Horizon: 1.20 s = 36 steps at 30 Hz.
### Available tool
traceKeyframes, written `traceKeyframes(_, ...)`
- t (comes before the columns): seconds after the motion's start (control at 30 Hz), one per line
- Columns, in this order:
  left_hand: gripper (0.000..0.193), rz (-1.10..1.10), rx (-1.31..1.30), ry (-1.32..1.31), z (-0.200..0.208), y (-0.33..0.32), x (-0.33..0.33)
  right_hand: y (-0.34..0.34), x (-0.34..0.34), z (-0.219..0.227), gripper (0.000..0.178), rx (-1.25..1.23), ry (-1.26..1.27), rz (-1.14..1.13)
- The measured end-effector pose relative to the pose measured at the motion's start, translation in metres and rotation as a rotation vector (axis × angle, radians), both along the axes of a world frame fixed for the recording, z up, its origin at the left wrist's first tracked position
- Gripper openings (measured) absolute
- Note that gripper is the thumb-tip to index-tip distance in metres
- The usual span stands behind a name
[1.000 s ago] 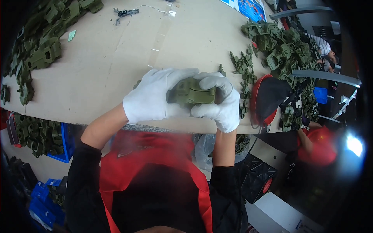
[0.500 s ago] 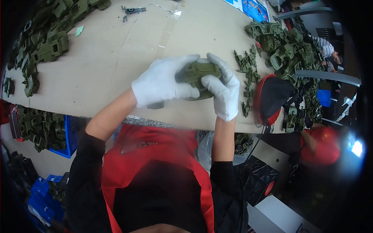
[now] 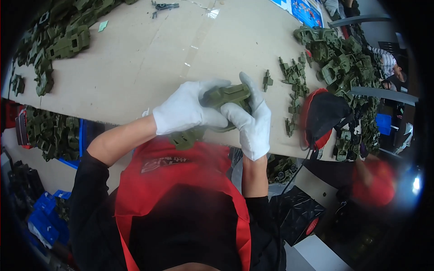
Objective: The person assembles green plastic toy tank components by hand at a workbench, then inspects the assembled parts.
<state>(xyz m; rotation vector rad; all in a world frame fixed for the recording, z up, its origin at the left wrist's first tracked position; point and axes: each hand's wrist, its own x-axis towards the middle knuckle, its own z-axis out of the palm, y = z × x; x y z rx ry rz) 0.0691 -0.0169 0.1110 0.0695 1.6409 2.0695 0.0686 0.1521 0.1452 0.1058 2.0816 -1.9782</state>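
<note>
Both my hands wear white gloves and hold an olive-green plastic toy vehicle body (image 3: 229,95) between them, close above the table's near edge. My left hand (image 3: 187,106) closes round its left side. My right hand (image 3: 251,119) grips its right side, with the thumb across the front and the fingers behind. Below my left hand another green plastic part (image 3: 186,138) shows at the table edge; whether that hand holds it too, I cannot tell. A small green piece (image 3: 267,80) lies on the table just right of my right fingers.
Green vehicle parts are heaped at the table's left (image 3: 68,43) and right (image 3: 337,58), with a row of small green pieces (image 3: 294,77) nearer. A black-and-red bag-like thing (image 3: 325,117) sits at the right edge. A blue crate (image 3: 82,144) stands below left. Other people are at right.
My hands have come nearer to my body with the vehicle body, which has tilted. The small green piece beside my right hand and more of the part below my left hand now show.
</note>
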Motion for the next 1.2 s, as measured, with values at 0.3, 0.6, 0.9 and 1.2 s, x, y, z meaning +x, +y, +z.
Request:
traceKeyframes(0.3,0.057,-0.243,0.047,-0.236,-0.016,0.009,-0.007,0.035,-0.004,-0.015,0.063,0.115,-0.049,0.077)
traceKeyframes(0.6,0.047,-0.389,0.021,-0.422,0.007,-0.006,0.044,0.023,0.047,0.001,0.02,0.681,0.478,0.591)
traceKeyframes(0.9,0.065,-0.255,-0.038,-0.28,0.029,-0.012,0.06,0.042,0.059,-0.007,0.058,-0.015,-0.312,0.219)
traceKeyframes(1.2,0.077,-0.113,-0.303,-0.034,0.031,0.002,0.071,0.016,0.075,0.007,0.053,-0.008,-0.107,0.0)
